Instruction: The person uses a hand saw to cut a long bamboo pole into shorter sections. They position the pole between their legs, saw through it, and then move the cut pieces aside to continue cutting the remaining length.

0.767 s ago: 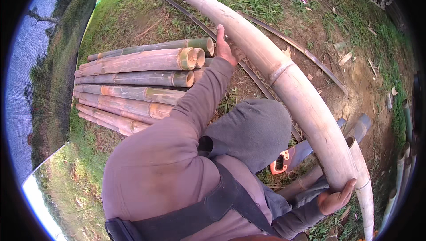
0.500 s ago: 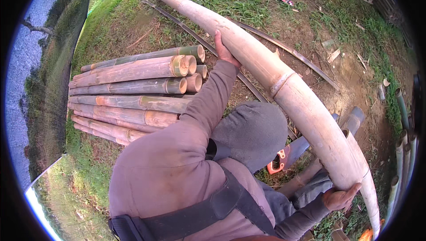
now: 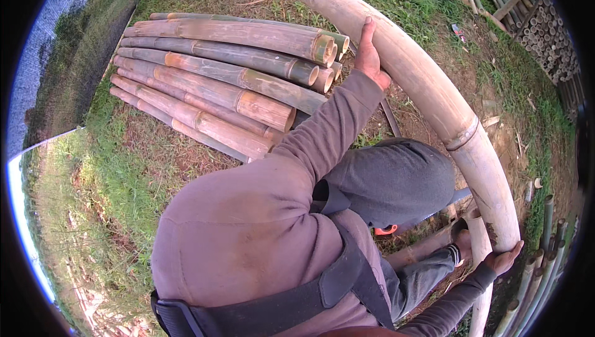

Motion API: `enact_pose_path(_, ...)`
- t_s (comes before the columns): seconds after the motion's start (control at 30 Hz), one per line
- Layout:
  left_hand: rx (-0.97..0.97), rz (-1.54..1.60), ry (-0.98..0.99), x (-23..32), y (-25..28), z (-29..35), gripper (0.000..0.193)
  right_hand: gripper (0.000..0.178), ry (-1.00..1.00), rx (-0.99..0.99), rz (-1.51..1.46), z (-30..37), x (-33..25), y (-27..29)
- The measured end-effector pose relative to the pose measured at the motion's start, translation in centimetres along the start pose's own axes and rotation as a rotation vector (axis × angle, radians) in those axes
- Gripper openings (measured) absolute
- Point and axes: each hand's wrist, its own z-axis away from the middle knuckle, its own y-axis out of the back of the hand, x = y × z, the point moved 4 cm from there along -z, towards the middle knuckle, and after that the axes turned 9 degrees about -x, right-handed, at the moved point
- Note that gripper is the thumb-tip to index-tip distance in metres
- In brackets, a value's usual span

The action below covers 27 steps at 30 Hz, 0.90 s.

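Observation:
A long, thick, pale bamboo pole [image 3: 427, 89] slants from the top edge down to the right, held up in both hands. My left hand [image 3: 370, 58] grips its near side partway along, with the thumb or a finger stretched up against it. Cupped round the pole's lower end is my right hand [image 3: 505, 259], its fingertips partly hidden. Behind that end, a second pale bamboo pole [image 3: 480, 275] runs down past my right forearm. A saw [image 3: 385, 230] with an orange handle lies beyond my bent knee, mostly covered by my leg.
On the left, a stack of cut bamboo poles [image 3: 211, 70] rests on the grass. Green bamboo poles [image 3: 539, 281] stand at the right edge. More bamboo [image 3: 545, 39] is piled at the far right. Dark netting [image 3: 74, 45] hangs at the left rim.
The pole sits higher in view, and its far end has passed out of the top edge. Both hands stay on it, shifted to the right. The bamboo stack appears further up and right.

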Motion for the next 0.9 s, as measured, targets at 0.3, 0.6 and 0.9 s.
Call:
enact_pose_path(0.3,0.296,-0.067,-0.267,18.0,8.6,2.6,0.084,0.064,-0.184,-0.468,0.006,1.1,3.6,-19.4)
enact_pose_path(0.6,0.928,-1.032,-0.629,39.6,24.0,5.2,0.104,0.059,0.163,-1.676,0.594,24.8,2.7,-44.7)
enact_pose_path(0.9,1.007,-1.963,-0.090,29.0,26.6,6.0,0.097,0.049,1.005,-1.320,1.012,27.2,-3.4,-37.9)
